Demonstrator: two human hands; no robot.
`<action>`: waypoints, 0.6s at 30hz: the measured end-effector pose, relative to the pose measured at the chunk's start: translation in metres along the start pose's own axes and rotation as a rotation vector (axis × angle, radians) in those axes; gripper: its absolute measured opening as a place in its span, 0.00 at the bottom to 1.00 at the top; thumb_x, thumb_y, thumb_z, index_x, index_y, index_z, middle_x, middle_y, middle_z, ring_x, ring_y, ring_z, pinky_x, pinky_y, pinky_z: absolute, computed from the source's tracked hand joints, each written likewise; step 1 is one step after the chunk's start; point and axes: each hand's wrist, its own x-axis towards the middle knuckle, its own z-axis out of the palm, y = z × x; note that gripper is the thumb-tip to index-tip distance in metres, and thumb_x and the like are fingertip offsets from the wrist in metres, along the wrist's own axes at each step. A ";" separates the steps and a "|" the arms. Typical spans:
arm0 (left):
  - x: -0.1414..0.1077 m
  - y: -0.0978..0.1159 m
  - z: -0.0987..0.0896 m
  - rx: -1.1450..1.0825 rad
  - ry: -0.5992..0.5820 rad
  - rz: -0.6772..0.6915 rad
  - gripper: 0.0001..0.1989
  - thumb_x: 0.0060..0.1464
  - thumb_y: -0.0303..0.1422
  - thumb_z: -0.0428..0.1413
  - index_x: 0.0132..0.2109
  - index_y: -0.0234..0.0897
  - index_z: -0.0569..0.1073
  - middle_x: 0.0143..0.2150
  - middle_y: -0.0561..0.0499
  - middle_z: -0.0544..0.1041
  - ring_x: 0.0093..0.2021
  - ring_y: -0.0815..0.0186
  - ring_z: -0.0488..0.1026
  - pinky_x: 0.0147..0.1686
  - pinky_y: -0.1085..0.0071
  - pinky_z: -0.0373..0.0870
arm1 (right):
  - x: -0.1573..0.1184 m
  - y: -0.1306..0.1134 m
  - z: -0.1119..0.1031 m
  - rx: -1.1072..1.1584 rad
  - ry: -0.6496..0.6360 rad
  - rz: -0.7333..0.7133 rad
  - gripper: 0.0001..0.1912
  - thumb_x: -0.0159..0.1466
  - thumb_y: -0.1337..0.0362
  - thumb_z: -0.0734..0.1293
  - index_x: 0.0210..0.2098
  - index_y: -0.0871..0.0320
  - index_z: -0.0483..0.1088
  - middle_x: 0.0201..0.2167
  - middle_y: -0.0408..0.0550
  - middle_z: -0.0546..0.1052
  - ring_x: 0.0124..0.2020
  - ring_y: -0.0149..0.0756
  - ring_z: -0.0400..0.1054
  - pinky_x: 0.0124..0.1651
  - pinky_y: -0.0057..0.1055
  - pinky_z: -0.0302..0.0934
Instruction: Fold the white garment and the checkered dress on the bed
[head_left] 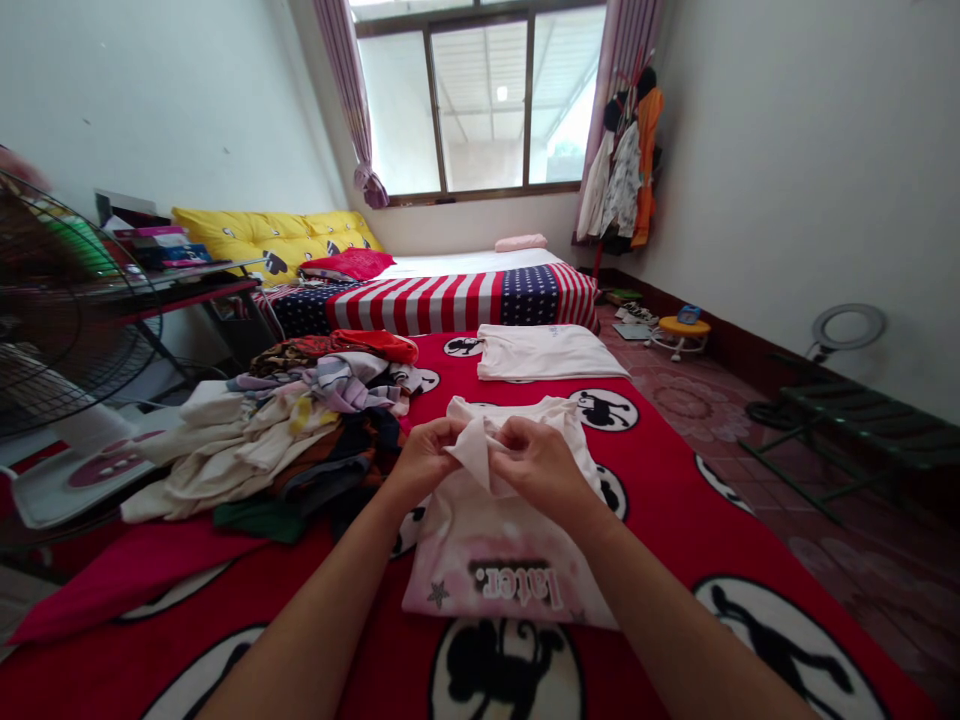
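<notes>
A pale pink T-shirt (495,550) with dark lettering lies on the red bedspread (660,500) right in front of me. My left hand (424,462) and my right hand (536,462) both pinch a raised fold of its fabric near the middle, fingers closed on the cloth. A folded white garment (544,352) lies flat farther back on the spread. To the left of my hands sits a heap of mixed clothes (300,420).
A stars-and-stripes sheet (450,298) covers the bed behind, with yellow cushions (270,238). A standing fan (52,310) and a cluttered desk (180,275) are at the left. Hung clothes (626,165), a small stool (681,330) and a green rack (862,420) stand at the right.
</notes>
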 end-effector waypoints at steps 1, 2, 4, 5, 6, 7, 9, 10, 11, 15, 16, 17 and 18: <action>0.000 0.000 0.000 0.017 -0.021 0.005 0.16 0.36 0.32 0.68 0.36 0.32 0.77 0.30 0.50 0.79 0.31 0.65 0.74 0.32 0.73 0.69 | 0.001 0.002 0.000 0.082 -0.001 0.020 0.08 0.52 0.65 0.68 0.20 0.57 0.63 0.19 0.40 0.69 0.24 0.30 0.63 0.26 0.26 0.54; -0.001 0.001 0.000 0.031 -0.045 0.007 0.16 0.37 0.32 0.68 0.36 0.32 0.78 0.31 0.50 0.79 0.31 0.65 0.74 0.33 0.73 0.69 | 0.002 0.003 0.000 0.177 -0.001 0.036 0.07 0.51 0.65 0.68 0.22 0.57 0.64 0.21 0.40 0.71 0.25 0.30 0.64 0.27 0.25 0.56; -0.002 0.005 0.001 0.052 -0.107 0.008 0.15 0.39 0.32 0.67 0.37 0.32 0.78 0.32 0.49 0.79 0.32 0.64 0.74 0.34 0.73 0.68 | 0.005 0.006 0.001 0.364 -0.014 0.050 0.06 0.50 0.65 0.69 0.25 0.57 0.67 0.25 0.42 0.74 0.28 0.32 0.68 0.30 0.26 0.60; -0.003 0.007 0.002 0.059 -0.141 0.010 0.15 0.40 0.32 0.67 0.38 0.32 0.78 0.33 0.49 0.79 0.33 0.64 0.74 0.35 0.72 0.68 | 0.005 0.006 0.002 0.436 -0.018 0.049 0.06 0.50 0.66 0.69 0.27 0.57 0.68 0.27 0.43 0.75 0.30 0.33 0.69 0.32 0.27 0.62; -0.004 0.009 0.003 0.064 -0.176 0.012 0.15 0.40 0.33 0.66 0.39 0.33 0.79 0.34 0.49 0.79 0.34 0.63 0.74 0.36 0.72 0.68 | 0.005 0.006 0.002 0.486 -0.017 0.045 0.07 0.50 0.66 0.70 0.29 0.57 0.69 0.28 0.44 0.76 0.31 0.34 0.71 0.33 0.27 0.64; -0.005 0.012 0.004 0.067 -0.208 0.009 0.16 0.41 0.33 0.66 0.40 0.33 0.79 0.35 0.49 0.79 0.35 0.63 0.74 0.37 0.72 0.68 | 0.005 0.004 0.002 0.517 -0.019 0.042 0.08 0.51 0.66 0.70 0.31 0.57 0.70 0.30 0.45 0.76 0.33 0.34 0.72 0.35 0.28 0.65; -0.006 0.015 0.006 0.067 -0.251 -0.013 0.18 0.40 0.33 0.67 0.41 0.33 0.79 0.35 0.50 0.79 0.35 0.62 0.74 0.36 0.72 0.68 | 0.004 -0.001 0.001 0.550 -0.044 0.035 0.10 0.53 0.65 0.69 0.36 0.57 0.71 0.33 0.46 0.78 0.36 0.36 0.73 0.39 0.30 0.67; -0.006 0.015 0.006 0.063 -0.251 -0.033 0.18 0.39 0.34 0.67 0.40 0.33 0.79 0.33 0.51 0.79 0.34 0.62 0.74 0.35 0.72 0.68 | 0.003 -0.004 0.000 0.559 -0.063 0.025 0.12 0.55 0.64 0.69 0.39 0.57 0.71 0.35 0.47 0.78 0.38 0.36 0.74 0.41 0.31 0.67; -0.006 0.015 0.007 0.053 -0.232 -0.061 0.17 0.39 0.35 0.67 0.38 0.32 0.79 0.31 0.51 0.78 0.32 0.63 0.73 0.32 0.73 0.68 | 0.002 -0.007 -0.002 0.564 -0.078 0.008 0.13 0.56 0.63 0.68 0.42 0.57 0.71 0.37 0.48 0.79 0.40 0.37 0.74 0.43 0.32 0.67; -0.007 0.013 0.006 -0.085 -0.008 -0.222 0.21 0.41 0.47 0.64 0.32 0.30 0.77 0.25 0.50 0.76 0.23 0.67 0.70 0.23 0.74 0.64 | 0.003 -0.007 -0.013 0.479 -0.092 -0.073 0.22 0.56 0.57 0.70 0.50 0.54 0.69 0.49 0.50 0.75 0.49 0.39 0.70 0.50 0.34 0.66; -0.007 0.012 0.006 -0.137 0.042 -0.266 0.23 0.42 0.49 0.63 0.32 0.30 0.76 0.24 0.50 0.76 0.21 0.67 0.70 0.21 0.75 0.63 | 0.004 -0.004 -0.016 0.416 -0.101 -0.076 0.27 0.54 0.56 0.72 0.52 0.53 0.67 0.51 0.50 0.73 0.51 0.40 0.69 0.51 0.35 0.65; -0.007 0.011 0.006 -0.187 0.076 -0.302 0.24 0.43 0.51 0.62 0.32 0.30 0.76 0.24 0.49 0.76 0.20 0.68 0.69 0.20 0.74 0.64 | 0.005 0.000 -0.018 0.338 -0.113 -0.072 0.33 0.51 0.56 0.74 0.55 0.52 0.65 0.53 0.50 0.72 0.53 0.41 0.68 0.52 0.37 0.64; -0.007 0.010 0.006 -0.230 0.096 -0.330 0.25 0.43 0.52 0.61 0.32 0.30 0.75 0.23 0.49 0.75 0.19 0.68 0.69 0.20 0.74 0.64 | 0.007 0.004 -0.019 0.253 -0.124 -0.061 0.38 0.48 0.58 0.76 0.57 0.51 0.64 0.54 0.51 0.72 0.53 0.43 0.67 0.52 0.38 0.64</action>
